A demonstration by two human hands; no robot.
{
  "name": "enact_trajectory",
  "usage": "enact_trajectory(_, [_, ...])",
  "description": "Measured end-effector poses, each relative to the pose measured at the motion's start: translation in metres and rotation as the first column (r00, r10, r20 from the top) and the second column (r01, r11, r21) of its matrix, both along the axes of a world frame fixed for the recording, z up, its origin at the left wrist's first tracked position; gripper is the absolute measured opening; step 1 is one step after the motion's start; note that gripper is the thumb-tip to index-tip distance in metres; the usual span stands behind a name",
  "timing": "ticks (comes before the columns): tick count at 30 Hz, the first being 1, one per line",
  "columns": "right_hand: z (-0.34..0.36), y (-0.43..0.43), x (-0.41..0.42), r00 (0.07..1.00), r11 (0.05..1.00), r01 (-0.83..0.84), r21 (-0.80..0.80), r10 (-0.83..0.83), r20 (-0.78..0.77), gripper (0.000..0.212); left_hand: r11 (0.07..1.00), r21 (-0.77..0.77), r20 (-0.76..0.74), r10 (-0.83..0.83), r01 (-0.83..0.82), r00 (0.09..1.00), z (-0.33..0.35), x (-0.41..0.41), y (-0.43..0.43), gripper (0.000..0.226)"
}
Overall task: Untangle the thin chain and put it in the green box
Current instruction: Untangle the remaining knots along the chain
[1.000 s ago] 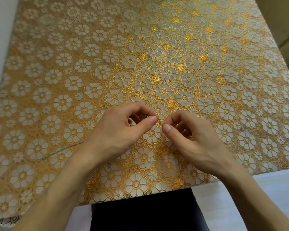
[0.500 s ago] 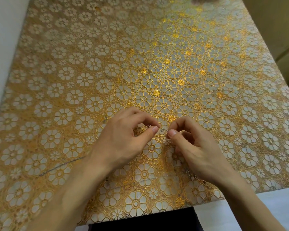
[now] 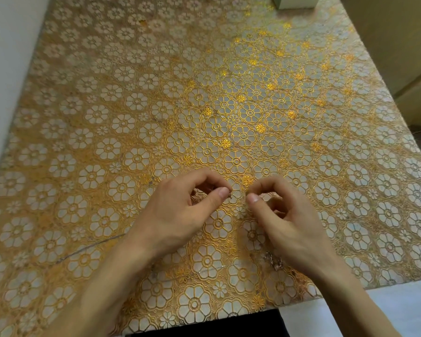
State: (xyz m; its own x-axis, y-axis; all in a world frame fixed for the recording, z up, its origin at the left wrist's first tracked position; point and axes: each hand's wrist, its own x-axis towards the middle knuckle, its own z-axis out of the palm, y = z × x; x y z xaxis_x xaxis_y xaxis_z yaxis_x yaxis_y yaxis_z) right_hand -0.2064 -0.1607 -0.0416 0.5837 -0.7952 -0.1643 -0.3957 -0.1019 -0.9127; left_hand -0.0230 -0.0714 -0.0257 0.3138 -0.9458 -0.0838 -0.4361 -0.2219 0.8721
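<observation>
Two hands, entered at the near edge of the desk, just apart.

1. Left hand (image 3: 180,215): thumb and forefinger pinched together on a small dark bit of the thin chain (image 3: 230,196); other fingers curled under.
2. Right hand (image 3: 284,222): thumb and forefinger likewise pinched, by all appearance on the same strand, though the metal there was too fine to make out.
3. Thin chain: a small glinting clump lay on the cloth just beside the right wrist, toward the near edge; the run between clump and fingertips could not be traced.
4. Green box (image 3: 295,3): at the far edge, right of centre, well apart from the hands, cut off by the frame; lid and opening not shown.
5. Patterned gold cloth (image 3: 131,117): covered the desk.

Handling note, as judgement: the knot wanted teasing, not pulling. Ease the loop wider with light opposed pinches, keep slack, and work low over the cloth.

Unresolved: a thin dark line left of the left wrist was either chain or a crease.
</observation>
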Motion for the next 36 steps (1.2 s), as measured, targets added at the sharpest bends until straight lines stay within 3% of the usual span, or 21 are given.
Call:
enact_trajectory(5, [0.010,0.007,0.007,0.998,0.995,-0.041,-0.089,0.045,0.039,0.020,1.000,0.024,-0.122,0.019,-0.016,0.992,0.003,-0.003,0.000,0.007])
enact_trajectory(16, [0.005,0.009,0.006,1.000,0.984,-0.023,-0.175,0.023,0.003,0.008,0.998,0.058,-0.121,0.008,-0.001,0.993,0.009,-0.004,0.003,0.007])
enact_trajectory(22, [0.006,0.008,0.001,0.999,0.997,0.041,-0.069,-0.040,0.012,0.008,0.999,0.044,-0.153,0.015,-0.008,0.988,0.006,-0.001,0.006,0.007])
enact_trajectory(26, [0.008,0.006,0.002,0.987,0.984,0.118,0.134,-0.131,0.094,0.012,0.999,0.017,-0.197,-0.042,0.047,0.979,0.005,0.002,0.008,0.003])
enact_trajectory(31, [0.014,0.001,0.008,0.936,0.861,0.216,0.460,-0.317,0.153,0.022,0.997,-0.002,-0.212,-0.071,0.072,0.975,0.003,0.003,0.009,0.013])
enact_trajectory(36, [0.015,-0.002,0.005,0.900,0.791,0.236,0.564,-0.397,0.181,0.020,1.000,-0.011,-0.268,-0.029,0.027,0.963,0.000,0.009,0.012,0.022])
